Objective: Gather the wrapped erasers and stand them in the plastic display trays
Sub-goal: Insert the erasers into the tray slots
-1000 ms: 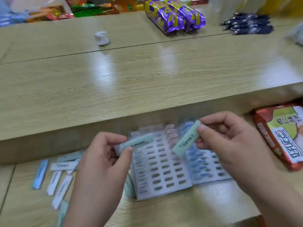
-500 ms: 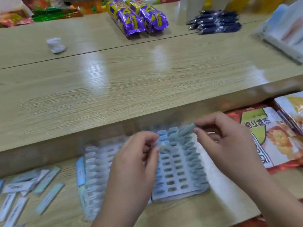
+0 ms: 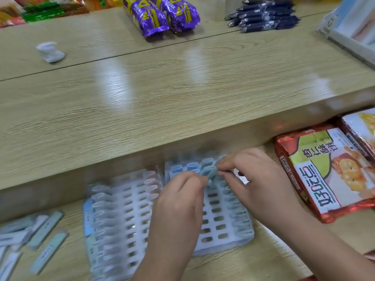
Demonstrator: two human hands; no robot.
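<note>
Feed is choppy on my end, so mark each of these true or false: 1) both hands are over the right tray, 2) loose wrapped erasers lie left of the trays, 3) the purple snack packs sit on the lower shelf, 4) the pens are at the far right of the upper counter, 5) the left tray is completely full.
1) True: the left hand and right hand meet at a green eraser above the right tray.
2) True: loose erasers.
3) False: the purple snack packs lie on the upper counter.
4) True: pens.
5) False: the left tray shows many open slots.
</note>
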